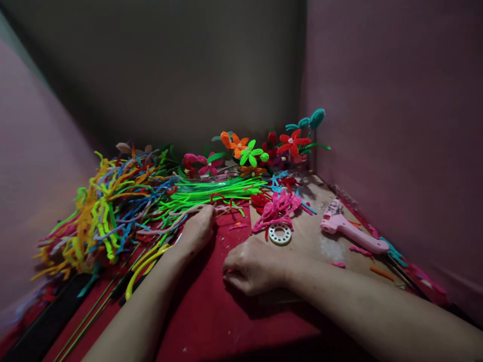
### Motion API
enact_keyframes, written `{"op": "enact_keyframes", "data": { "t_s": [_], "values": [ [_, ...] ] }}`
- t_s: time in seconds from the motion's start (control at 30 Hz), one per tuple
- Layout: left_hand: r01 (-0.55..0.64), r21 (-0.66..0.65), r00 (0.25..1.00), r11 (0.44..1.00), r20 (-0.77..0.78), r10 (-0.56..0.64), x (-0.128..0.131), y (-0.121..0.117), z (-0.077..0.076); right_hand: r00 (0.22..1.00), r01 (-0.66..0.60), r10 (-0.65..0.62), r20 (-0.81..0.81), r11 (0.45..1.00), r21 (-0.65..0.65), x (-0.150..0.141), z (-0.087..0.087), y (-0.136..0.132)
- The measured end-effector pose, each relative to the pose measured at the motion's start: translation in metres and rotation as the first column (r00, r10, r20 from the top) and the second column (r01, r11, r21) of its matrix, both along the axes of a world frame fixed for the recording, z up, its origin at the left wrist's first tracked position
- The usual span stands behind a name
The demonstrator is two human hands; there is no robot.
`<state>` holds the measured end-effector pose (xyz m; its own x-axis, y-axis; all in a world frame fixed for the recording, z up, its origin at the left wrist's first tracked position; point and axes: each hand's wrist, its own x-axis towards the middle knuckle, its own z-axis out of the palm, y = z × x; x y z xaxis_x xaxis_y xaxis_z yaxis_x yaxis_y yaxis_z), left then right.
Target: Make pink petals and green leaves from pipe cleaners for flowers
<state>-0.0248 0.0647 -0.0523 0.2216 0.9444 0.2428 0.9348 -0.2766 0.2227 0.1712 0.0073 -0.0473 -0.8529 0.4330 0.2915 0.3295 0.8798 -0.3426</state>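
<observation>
My left hand [198,230] is closed, its fingertips at the near edge of a bundle of bright green pipe cleaners [211,191]. A short red pipe cleaner [218,196] and a pale pink one [184,211] lie right by those fingers; whether they grip either is hidden. Low over the red tabletop [211,311], my right hand [252,266] is curled, and what its fingers hold, if anything, cannot be seen. Just beyond it are a round white disc with holes [279,234] and looped pink pipe-cleaner pieces [279,208].
A big heap of mixed-colour pipe cleaners [101,216] fills the left side. Yellow-handled pliers or scissors [138,274] lie beneath my left forearm. Finished pipe-cleaner flowers [251,153] stand at the back. A pink glue gun [354,234] rests on the cardboard [313,246] at right.
</observation>
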Motion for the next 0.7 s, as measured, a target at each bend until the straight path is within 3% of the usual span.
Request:
{"op": "enact_keyframes", "data": {
  "t_s": [0.07, 0.1, 0.2, 0.27, 0.33, 0.43, 0.53, 0.6, 0.63, 0.7],
  "values": [
    [0.008, -0.015, 0.964, 1.0, 0.265, -0.004, 0.003, -0.004, 0.01, 1.0, 0.0, 0.0, -0.005, 1.0, 0.006, 0.0, -0.001, 0.0],
    [0.029, -0.054, 0.912, 0.998, 0.409, -0.004, 0.004, -0.006, 0.015, 1.0, -0.004, 0.004, -0.013, 1.0, 0.002, 0.0, -0.002, 0.001],
    [0.126, -0.246, 0.647, 0.961, 0.755, 0.109, 0.008, -0.015, 0.029, 0.996, 0.033, -0.035, -0.082, 0.999, -0.028, -0.001, -0.007, 0.005],
    [0.214, -0.321, 0.446, 0.922, 0.872, 0.201, 0.01, -0.022, 0.033, 0.968, 0.144, -0.159, -0.196, 0.986, -0.086, -0.003, -0.009, 0.009],
    [0.284, -0.355, 0.315, 0.891, 0.912, 0.263, 0.013, -0.027, 0.034, 0.889, 0.255, -0.318, -0.329, 0.941, -0.222, -0.004, -0.009, 0.012],
    [0.322, -0.363, 0.253, 0.874, 0.923, 0.29, 0.021, -0.034, 0.035, 0.774, 0.206, -0.474, -0.419, 0.815, -0.542, -0.006, -0.007, 0.016],
    [0.298, -0.315, 0.218, 0.901, 0.942, 0.257, 0.029, -0.039, 0.037, 0.766, -0.001, -0.524, -0.372, 0.578, -0.816, -0.008, -0.005, 0.02],
    [0.271, -0.264, 0.179, 0.926, 0.959, 0.221, 0.031, -0.04, 0.038, 0.766, -0.091, -0.539, -0.35, 0.448, -0.89, -0.009, -0.004, 0.022],
    [0.26, -0.236, 0.154, 0.936, 0.967, 0.201, 0.031, -0.04, 0.039, 0.758, -0.112, -0.55, -0.35, 0.418, -0.901, -0.009, -0.005, 0.022],
    [0.234, -0.187, 0.102, 0.954, 0.981, 0.167, 0.029, -0.04, 0.041, 0.743, -0.121, -0.565, -0.359, 0.414, -0.902, -0.009, -0.004, 0.023]
  ]
}}
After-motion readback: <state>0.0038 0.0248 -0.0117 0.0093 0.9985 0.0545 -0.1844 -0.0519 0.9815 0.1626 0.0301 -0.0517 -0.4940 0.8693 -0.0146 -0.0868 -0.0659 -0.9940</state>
